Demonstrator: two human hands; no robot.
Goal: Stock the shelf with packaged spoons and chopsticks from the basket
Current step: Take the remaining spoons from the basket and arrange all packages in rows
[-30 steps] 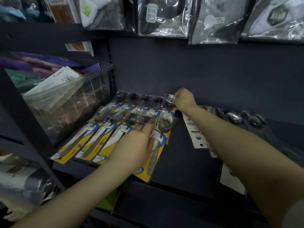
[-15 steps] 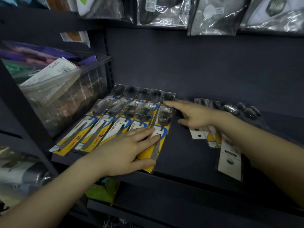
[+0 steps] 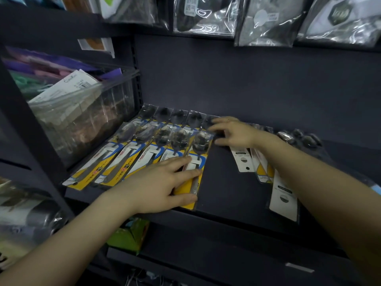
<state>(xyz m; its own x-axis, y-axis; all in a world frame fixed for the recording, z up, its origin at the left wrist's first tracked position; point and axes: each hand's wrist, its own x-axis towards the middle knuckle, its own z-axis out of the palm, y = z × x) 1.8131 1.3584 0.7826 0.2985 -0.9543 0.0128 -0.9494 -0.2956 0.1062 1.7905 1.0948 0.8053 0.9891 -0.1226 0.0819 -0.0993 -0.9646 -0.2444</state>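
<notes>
Left hand now flat, unclenched, pressing end spoon pack; right hand has released back pack, fingers spread. Row being straightened.

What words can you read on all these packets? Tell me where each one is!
"Cutie Kids", roughly, in thin script: white card inside the clear bin; too faint to be sure.
Red characters on the yellow spoon packs: too blurred to read.
Dark labels on the white-card packs: too small to read.
Sticker on the hanging bag above: blurred, unreadable.
Hexagon badge on the top-right bag: unreadable.
</notes>
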